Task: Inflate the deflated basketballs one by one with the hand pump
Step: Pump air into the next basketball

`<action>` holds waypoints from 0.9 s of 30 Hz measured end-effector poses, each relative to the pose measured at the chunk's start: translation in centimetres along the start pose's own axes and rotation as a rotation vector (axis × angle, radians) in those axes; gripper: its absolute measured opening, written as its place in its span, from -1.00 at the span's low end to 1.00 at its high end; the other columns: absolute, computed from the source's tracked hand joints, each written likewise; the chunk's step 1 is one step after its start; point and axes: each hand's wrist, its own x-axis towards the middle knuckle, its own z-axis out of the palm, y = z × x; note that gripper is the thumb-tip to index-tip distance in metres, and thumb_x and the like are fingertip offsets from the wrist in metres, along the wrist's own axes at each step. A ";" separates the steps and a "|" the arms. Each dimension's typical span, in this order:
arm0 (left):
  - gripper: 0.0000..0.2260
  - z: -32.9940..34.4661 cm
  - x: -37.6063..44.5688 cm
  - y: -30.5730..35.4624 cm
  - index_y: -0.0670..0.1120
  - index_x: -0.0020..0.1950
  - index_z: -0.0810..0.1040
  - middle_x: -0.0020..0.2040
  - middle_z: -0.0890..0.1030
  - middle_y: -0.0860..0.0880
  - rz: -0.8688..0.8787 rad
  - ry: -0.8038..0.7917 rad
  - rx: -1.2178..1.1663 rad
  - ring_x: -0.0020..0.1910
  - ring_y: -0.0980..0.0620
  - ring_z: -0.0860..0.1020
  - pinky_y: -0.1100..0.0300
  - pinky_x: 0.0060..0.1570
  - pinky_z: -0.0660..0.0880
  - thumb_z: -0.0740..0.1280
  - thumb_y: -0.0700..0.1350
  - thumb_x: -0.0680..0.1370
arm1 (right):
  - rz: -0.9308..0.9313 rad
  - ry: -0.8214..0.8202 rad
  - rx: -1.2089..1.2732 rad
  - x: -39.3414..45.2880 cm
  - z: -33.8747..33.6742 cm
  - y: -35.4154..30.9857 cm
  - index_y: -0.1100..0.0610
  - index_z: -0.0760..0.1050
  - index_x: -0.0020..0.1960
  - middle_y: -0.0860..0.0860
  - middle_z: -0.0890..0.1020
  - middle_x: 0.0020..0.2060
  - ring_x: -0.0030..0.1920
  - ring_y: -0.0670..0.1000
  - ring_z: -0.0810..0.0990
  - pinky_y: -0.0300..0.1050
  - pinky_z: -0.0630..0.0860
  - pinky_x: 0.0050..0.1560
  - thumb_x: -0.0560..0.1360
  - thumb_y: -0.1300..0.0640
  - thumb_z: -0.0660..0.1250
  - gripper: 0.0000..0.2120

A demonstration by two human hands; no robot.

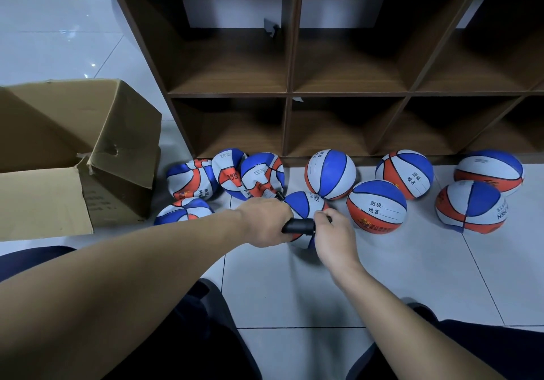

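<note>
Ten balls lie on the white tile floor (382,276) along the foot of a dark shelf (290,94): five round ones (376,206) right of centre, four crumpled ones (191,182) at centre left, and one ball (303,203) under the hands. At centre frame the left hand (265,222) is wrapped around the black pump (298,226) and the right hand (332,232) is closed on its end, over that ball. An open cardboard box (73,150) sits at the left.

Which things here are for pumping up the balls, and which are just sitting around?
For the job:
- hand pump, held by left hand and right hand
- ball being pumped
- floppy balls waiting
- round balls, apparently done

Just sitting around:
- cardboard box
- wooden shelf
</note>
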 end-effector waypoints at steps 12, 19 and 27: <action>-0.83 -0.9 -0.4 -4.0 0.04 -0.08 0.58 -0.21 0.61 0.01 -0.117 -0.060 -0.015 -0.20 -0.05 0.63 0.02 -0.18 0.58 0.38 0.10 0.61 | 0.164 0.160 0.159 2.6 -4.7 0.4 -0.01 0.31 -0.43 -0.07 0.35 -0.43 -0.29 0.07 0.29 -0.05 0.29 -0.26 0.61 0.13 0.30 -0.56; -0.82 -0.8 -0.1 -1.8 0.04 -0.15 0.54 -0.24 0.57 0.03 -0.081 0.021 -0.008 -0.27 0.03 0.54 0.11 -0.30 0.44 0.35 0.04 0.63 | 0.020 0.231 0.080 0.4 -2.5 -1.3 0.08 0.30 -0.35 -0.04 0.39 -0.42 -0.31 0.07 0.34 0.02 0.31 -0.25 0.62 0.17 0.21 -0.64; -0.87 -0.2 0.4 0.1 0.01 -0.11 0.57 -0.22 0.60 -0.01 -0.045 0.058 -0.003 -0.23 -0.03 0.57 0.10 -0.32 0.41 0.37 0.00 0.61 | -0.049 0.055 -0.021 -0.7 -0.4 -1.5 0.14 0.45 -0.17 0.03 0.52 -0.27 -0.24 0.06 0.48 -0.02 0.40 -0.23 0.69 0.13 0.19 -0.73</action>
